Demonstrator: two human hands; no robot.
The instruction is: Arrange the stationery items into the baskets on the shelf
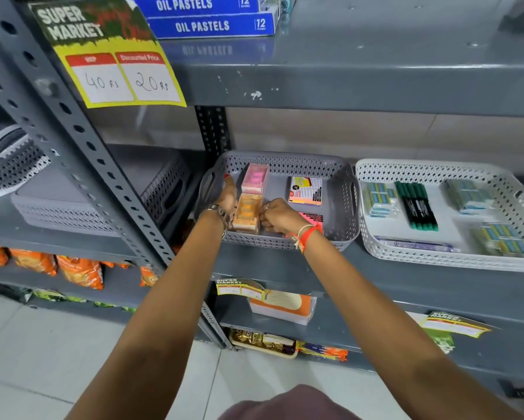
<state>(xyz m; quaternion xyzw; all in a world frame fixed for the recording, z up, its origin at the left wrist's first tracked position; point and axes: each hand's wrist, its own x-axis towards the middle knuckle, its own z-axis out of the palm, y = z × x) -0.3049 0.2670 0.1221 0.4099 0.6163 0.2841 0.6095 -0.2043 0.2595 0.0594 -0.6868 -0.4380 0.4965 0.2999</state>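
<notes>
While both hands press on the clear plastic box of orange pieces [247,213], the step in hand looks like seating it in the grey perforated plastic basket [342,204] on the grey metal shelf [406,286]. The left hand [225,199] is clamped on the box's left side by the basket's left wall, and the right hand [277,214] pinches its right side. The box lies at the basket's front left corner, just in front of a clear box of pink pieces [255,178]. Next likely comes letting go and lifting clear. Open floor remains along the basket's middle; the white perforated basket [373,237] sits just beside, to the right.
</notes>
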